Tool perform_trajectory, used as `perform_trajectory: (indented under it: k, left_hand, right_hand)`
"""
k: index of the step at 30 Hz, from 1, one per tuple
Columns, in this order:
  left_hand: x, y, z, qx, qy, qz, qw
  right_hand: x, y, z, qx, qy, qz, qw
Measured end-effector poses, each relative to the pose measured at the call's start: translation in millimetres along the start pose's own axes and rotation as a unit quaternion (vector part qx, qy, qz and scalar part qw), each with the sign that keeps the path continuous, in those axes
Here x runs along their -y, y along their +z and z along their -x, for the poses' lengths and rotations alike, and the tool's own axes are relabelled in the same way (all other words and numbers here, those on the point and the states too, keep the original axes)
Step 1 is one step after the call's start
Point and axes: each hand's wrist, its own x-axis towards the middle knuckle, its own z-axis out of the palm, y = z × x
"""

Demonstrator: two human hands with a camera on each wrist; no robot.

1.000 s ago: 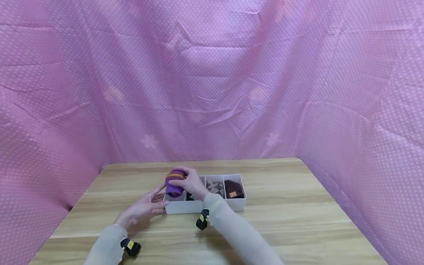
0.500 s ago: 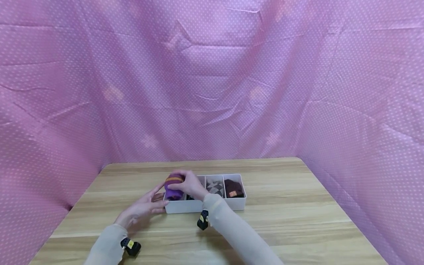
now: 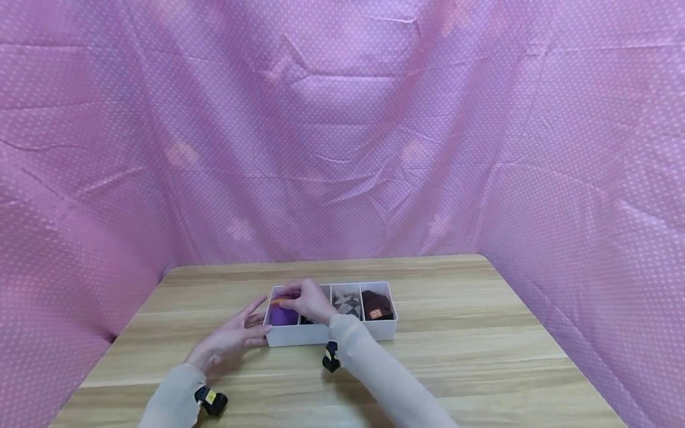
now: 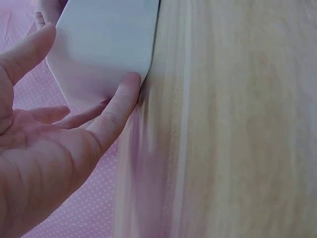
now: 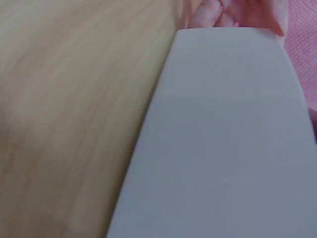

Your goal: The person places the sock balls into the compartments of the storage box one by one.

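Observation:
A white divided box (image 3: 299, 336) stands on the table. In its leftmost compartment sits a purple rolled sock (image 3: 283, 316) with an orange stripe. My right hand (image 3: 313, 302) reaches over the box from the front, its thumb and fingers on the upper part of that sock, holding it. With fairly straight, spread fingers, my left hand (image 3: 235, 334) touches the box's left end; in the left wrist view a fingertip of the left hand (image 4: 59, 148) meets the white wall (image 4: 106, 44) near its lower corner. In the right wrist view, the box's front wall (image 5: 223, 134) fills most of the picture.
Other compartments hold a grey checkered sock (image 3: 348, 304) and a dark brown sock (image 3: 377, 304) with an orange label. Something dark in the second compartment is mostly hidden by my right hand. A pink dotted curtain (image 3: 342, 148) surrounds the wooden table (image 3: 471, 356).
My right hand has lowered the purple sock from above the rim down into the leftmost compartment. My left hand has stayed at the box's left end.

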Motion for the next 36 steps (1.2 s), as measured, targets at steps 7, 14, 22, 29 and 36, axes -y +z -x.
perform_trajectory:
  k: [7, 14, 22, 29, 36]
  left_hand:
    - [2.1, 0.8, -0.2, 0.001, 0.000, 0.002, 1.0000]
    - [-0.7, 1.3, -0.1, 0.004, 0.004, 0.006, 1.0000]
    - [1.7, 2.0, -3.0, -0.002, 0.002, 0.002, 1.0000]
    - [2.5, 1.5, -2.5, -0.002, -0.005, -0.013, 0.9999]
    - [0.3, 1.6, -7.4, -0.053, 0.002, 0.002, 0.9986]
  right_hand:
    - [-2.0, -1.2, 1.1, 0.000, 0.008, -0.005, 1.000]
    - [-2.1, -3.7, -0.1, 0.005, 0.011, -0.027, 1.000]
    - [-6.2, -10.0, -0.2, 0.022, 0.016, -0.112, 0.993]
    - [-9.7, -23.1, 1.4, -0.007, 0.036, -0.141, 0.989]
    - [-8.9, -47.8, 5.7, -0.020, 0.038, -0.149, 0.988]
